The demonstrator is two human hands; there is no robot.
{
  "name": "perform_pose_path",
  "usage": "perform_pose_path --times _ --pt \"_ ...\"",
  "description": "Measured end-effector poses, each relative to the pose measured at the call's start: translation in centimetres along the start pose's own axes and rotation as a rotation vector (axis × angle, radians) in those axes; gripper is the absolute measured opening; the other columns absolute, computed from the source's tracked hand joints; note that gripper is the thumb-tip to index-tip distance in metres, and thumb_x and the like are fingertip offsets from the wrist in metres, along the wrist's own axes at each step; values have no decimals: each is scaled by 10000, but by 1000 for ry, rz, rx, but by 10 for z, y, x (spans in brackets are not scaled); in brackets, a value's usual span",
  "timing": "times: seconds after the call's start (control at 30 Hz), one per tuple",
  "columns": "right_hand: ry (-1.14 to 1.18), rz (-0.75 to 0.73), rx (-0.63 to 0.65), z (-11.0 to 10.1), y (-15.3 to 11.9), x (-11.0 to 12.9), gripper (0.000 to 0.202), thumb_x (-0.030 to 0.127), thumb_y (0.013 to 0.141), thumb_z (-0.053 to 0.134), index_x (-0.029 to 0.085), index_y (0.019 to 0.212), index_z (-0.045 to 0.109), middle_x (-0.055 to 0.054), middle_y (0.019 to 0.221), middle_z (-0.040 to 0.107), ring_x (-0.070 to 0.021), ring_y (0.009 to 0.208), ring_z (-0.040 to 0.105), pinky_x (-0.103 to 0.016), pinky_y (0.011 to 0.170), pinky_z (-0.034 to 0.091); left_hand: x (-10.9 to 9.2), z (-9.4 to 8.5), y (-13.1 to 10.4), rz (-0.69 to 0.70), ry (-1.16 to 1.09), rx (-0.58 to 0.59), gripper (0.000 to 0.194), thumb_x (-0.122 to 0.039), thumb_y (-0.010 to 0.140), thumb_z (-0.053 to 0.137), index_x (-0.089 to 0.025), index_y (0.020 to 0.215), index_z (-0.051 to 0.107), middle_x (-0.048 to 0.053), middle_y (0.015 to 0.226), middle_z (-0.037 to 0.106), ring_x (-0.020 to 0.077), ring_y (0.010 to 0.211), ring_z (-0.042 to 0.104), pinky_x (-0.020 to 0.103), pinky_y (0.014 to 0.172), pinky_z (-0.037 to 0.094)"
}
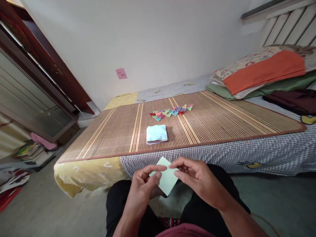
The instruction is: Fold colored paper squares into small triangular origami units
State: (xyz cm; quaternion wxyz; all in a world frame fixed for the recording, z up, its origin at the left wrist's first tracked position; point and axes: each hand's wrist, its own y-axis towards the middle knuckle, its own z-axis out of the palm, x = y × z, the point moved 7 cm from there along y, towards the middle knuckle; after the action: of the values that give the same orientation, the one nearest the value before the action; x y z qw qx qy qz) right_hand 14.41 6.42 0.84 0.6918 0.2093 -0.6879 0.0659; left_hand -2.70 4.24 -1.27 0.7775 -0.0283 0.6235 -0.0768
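A pale green square of paper is held up between my two hands, one corner pointing up and one down. My left hand pinches its left corner between thumb and fingers. On the opposite corner, my right hand has its thumb and forefinger closed on the paper. Beyond them, a stack of light blue paper sheets lies near the front edge of the bamboo mat. Behind that stack sits a row of small folded paper pieces in several colours.
The mat covers a bed with a checked sheet and a yellow cloth. Pillows and dark clothing are piled at the right. A pink note is on the wall. Books stand on the floor at left.
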Motion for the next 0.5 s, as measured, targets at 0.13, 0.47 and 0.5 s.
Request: perform_pose_path --times 0.13,0.47,0.5 --pt "3 -56 70 -1 -3 3 295 87 907 528 222 1040 754 -29 985 678 -154 862 633 -264 752 500 0 -1 3 -33 -82 37 311 -383 824 820 -152 1032 833 39 688 706 132 611 636 239 629 533" --pt "79 -37 106 1 0 -9 291 66 850 642 228 1058 765 -40 1083 695 -186 1031 676 -308 927 539 1 -10 4 -63 -127 162 393 -314 790 859 -172 1155 820 59 770 752 181 750 710 276 765 549" --pt "77 -41 99 1 0 -8 279 68 850 650 231 1046 765 -40 1080 698 -188 1035 678 -310 928 540 1 -11 3 -58 -126 167 399 -320 794 857 -176 1164 817 73 827 769 192 795 722 280 784 552"
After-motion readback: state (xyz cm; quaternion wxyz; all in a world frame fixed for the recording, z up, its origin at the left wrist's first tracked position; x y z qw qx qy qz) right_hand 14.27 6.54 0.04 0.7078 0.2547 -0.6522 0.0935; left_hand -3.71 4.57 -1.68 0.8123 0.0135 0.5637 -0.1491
